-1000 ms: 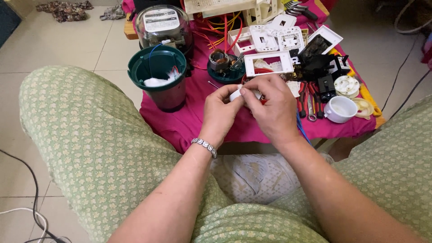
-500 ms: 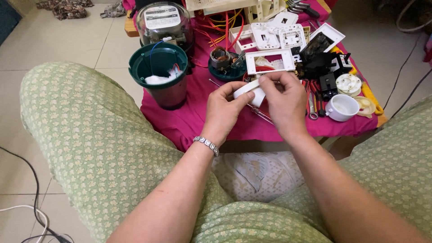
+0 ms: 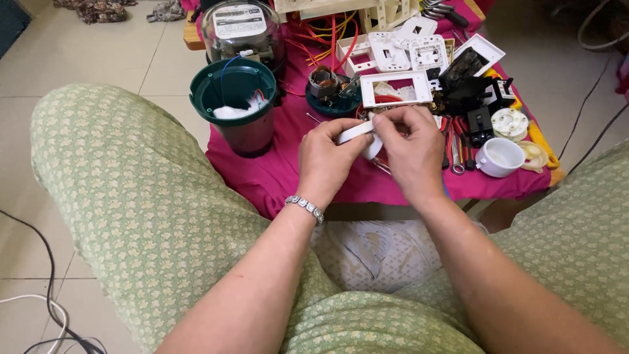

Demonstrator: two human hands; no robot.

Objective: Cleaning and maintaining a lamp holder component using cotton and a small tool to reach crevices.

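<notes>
Grip: my left hand (image 3: 327, 160) and right hand (image 3: 411, 154) both pinch a slim white plastic strip (image 3: 354, 133), held in the air just in front of the white frame plate (image 3: 396, 88). Best done with fingertips close together and a gentle pull, I judge. Room is tight: green pot (image 3: 239, 105) left of that plate, white cup (image 3: 499, 157) right, low table's pink cloth (image 3: 288, 174) edge just under my wrists.

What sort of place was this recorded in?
Probably a home used as an electrical repair spot: a tiled floor, a low table under a pink cloth crowded with white switch plates, and an electricity meter.
</notes>
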